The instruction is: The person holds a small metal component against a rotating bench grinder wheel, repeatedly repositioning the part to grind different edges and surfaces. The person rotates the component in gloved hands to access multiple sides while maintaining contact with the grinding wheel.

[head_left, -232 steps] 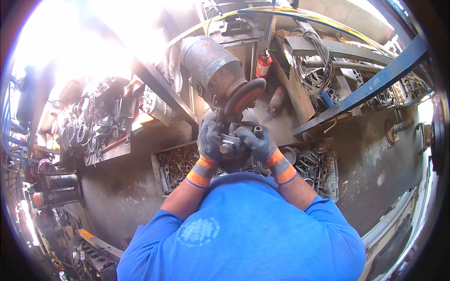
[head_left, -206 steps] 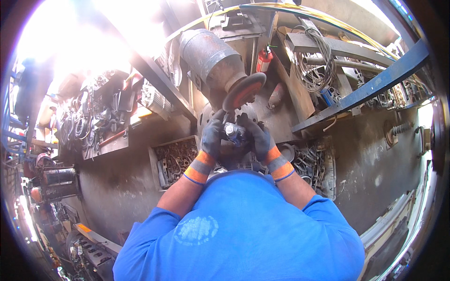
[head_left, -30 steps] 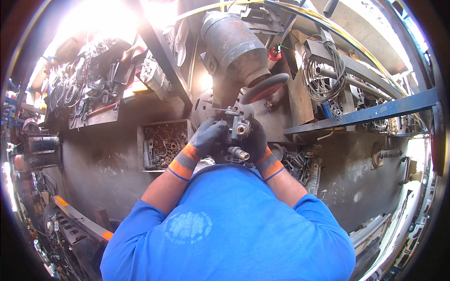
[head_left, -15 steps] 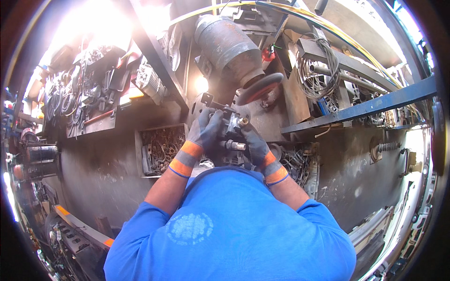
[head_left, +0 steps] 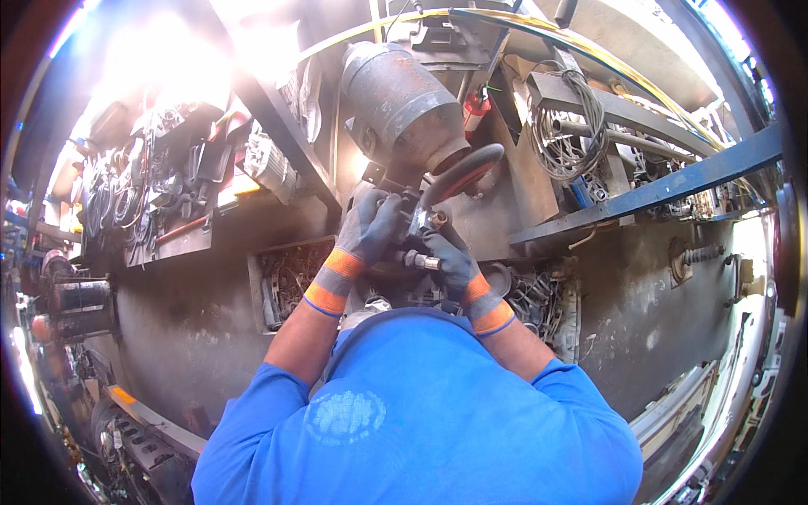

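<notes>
Both my hands wear grey-blue gloves with orange cuffs and grip one dark metal part with pipe-like fittings [head_left: 426, 260]. My left hand [head_left: 369, 225] is closed round its left end, near a flat bracket. Around its right side my right hand [head_left: 452, 261] is wrapped, next to a brass-coloured port and a silver fitting. Just beyond stands a large grey motor [head_left: 404, 97] carrying a round wheel [head_left: 473, 172] with a dark rim and reddish side. The wheel's near edge overlaps the part in view; whether they touch I cannot tell. The fingertips are partly hidden.
Below the hands lie boxes of scrap metal [head_left: 290, 282], left and right. A blue beam [head_left: 648, 189] crosses at right, beneath coiled cable [head_left: 576, 126]. A red bottle-like object [head_left: 476, 111] stands behind the wheel. Crowded tools [head_left: 181, 164] fill the left shelf, under strong glare.
The held part has come up against the wheel's near edge in view, where a gap showed before. Both hands keep their grip. The whole view has shifted slightly.
</notes>
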The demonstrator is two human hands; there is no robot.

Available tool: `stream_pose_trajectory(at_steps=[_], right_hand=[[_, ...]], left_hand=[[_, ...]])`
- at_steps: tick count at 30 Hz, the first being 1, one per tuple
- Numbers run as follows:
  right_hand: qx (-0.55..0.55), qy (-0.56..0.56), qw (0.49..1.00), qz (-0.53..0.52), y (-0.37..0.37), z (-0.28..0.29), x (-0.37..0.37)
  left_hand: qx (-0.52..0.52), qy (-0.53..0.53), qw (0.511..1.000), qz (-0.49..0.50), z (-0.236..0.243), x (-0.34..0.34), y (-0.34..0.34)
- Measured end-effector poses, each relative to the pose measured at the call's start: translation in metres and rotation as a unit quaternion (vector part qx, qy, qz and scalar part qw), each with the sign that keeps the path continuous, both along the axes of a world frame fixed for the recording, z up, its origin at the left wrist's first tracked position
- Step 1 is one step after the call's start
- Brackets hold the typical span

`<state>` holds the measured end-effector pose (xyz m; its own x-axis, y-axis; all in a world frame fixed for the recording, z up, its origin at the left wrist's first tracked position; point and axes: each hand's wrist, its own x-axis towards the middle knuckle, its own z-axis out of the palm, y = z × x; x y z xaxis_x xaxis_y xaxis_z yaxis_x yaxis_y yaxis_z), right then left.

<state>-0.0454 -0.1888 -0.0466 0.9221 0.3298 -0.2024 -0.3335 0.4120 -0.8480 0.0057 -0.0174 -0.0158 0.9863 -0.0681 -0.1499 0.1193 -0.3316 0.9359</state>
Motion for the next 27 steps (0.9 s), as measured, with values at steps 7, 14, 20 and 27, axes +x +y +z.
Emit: stream_pose_trajectory(at_steps=[7, 14, 20, 27], right_hand=[[0.091, 0.052, 0.994, -0.016, 0.001, -0.001, 0.000], [0.146, 0.095, 0.984, -0.028, 0.001, 0.013, 0.004], [0.141, 0.085, 0.986, -0.014, -0.003, -0.003, 0.005], [0.242, 0.157, 0.957, -0.024, -0.001, 0.013, 0.003]], left_hand=[[0.078, -0.072, 0.994, -0.003, 0.006, -0.008, 0.002], [0.054, 0.006, 0.998, 0.016, 0.012, 0.002, -0.009], [0.130, -0.070, 0.989, -0.005, 0.013, 0.001, -0.004], [0.189, -0.122, 0.974, -0.024, 0.009, 0.000, -0.005]])
